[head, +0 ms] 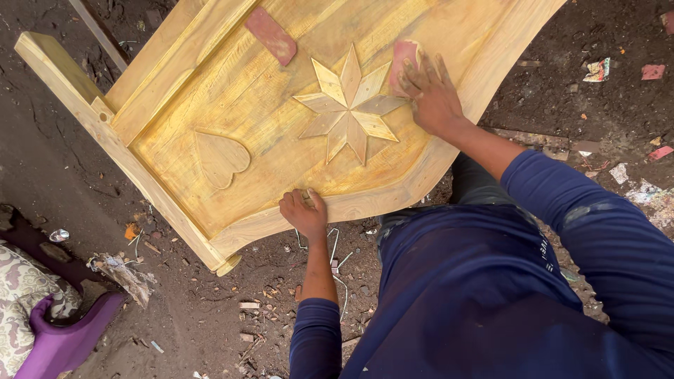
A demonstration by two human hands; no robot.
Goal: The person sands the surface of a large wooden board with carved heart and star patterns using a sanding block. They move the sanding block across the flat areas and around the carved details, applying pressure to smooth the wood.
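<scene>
A yellow wooden panel [232, 91] with a carved eight-point star [349, 105] and a heart shape [220, 158] lies tilted over the dirt ground. My right hand [430, 91] presses a reddish piece of sandpaper [404, 55] flat on the panel just right of the star. My left hand [303, 212] grips the panel's curved near edge. A second reddish piece of sandpaper [271, 35] lies loose on the panel above the star.
Dark dirt ground [210, 323] strewn with wood chips, paper scraps and bits of wire surrounds the panel. A purple and patterned cushion [42, 316] sits at lower left. A thin wooden strip [98, 28] lies at the upper left.
</scene>
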